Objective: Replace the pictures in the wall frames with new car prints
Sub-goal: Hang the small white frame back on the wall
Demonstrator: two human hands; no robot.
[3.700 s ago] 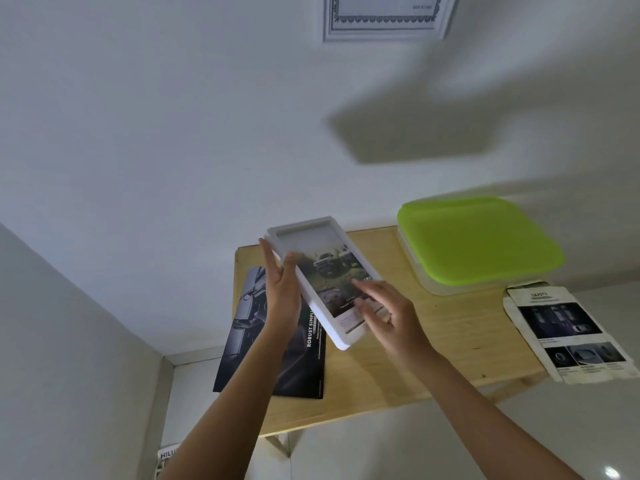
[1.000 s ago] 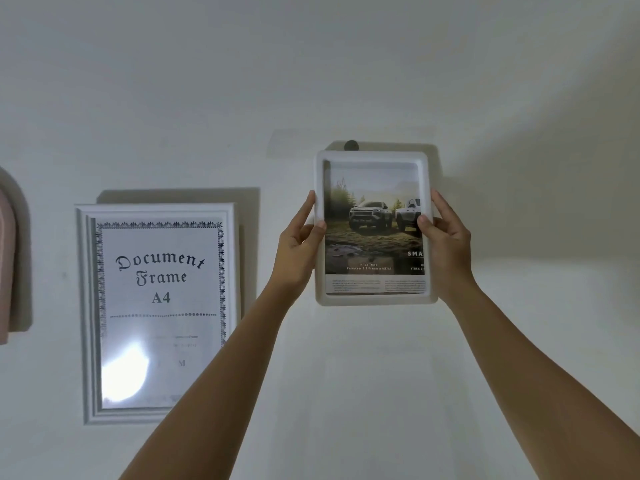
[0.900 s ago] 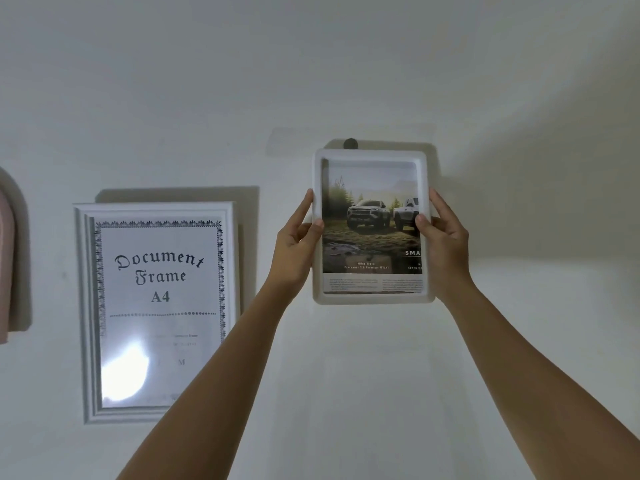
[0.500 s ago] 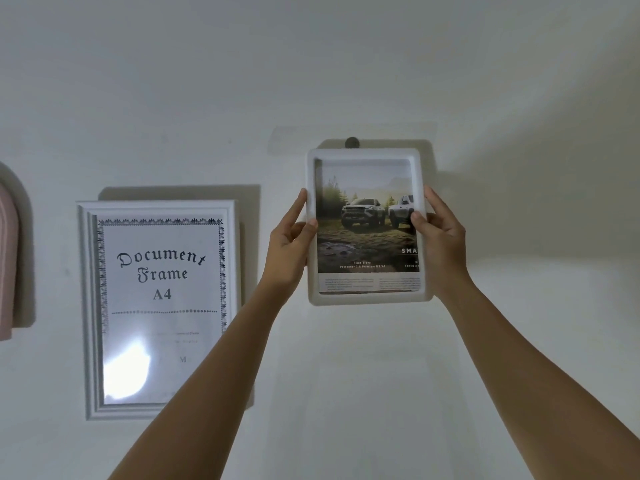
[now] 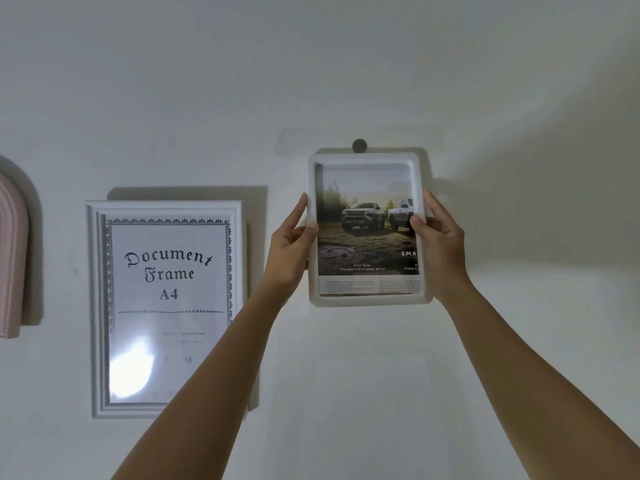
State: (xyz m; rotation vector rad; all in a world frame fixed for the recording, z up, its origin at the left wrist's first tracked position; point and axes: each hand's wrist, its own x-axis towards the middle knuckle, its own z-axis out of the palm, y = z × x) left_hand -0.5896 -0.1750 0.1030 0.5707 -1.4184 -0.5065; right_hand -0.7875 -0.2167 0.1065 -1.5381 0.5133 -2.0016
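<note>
A small white frame with a car print of two pickup trucks inside is held upright against the white wall. Its top edge sits just under a dark round wall hook. My left hand grips the frame's left edge, thumb on the front. My right hand grips the right edge, thumb over the print. To the left hangs a larger white frame that shows a "Document Frame A4" sheet.
A pink arched object hangs on the wall at the far left edge. Bare white wall surrounds both frames above, below and to the right.
From the wooden table, the small frame came up to the wall. Over the last second it shifted slightly left and stayed just under the hook, both hands still gripping its sides.
</note>
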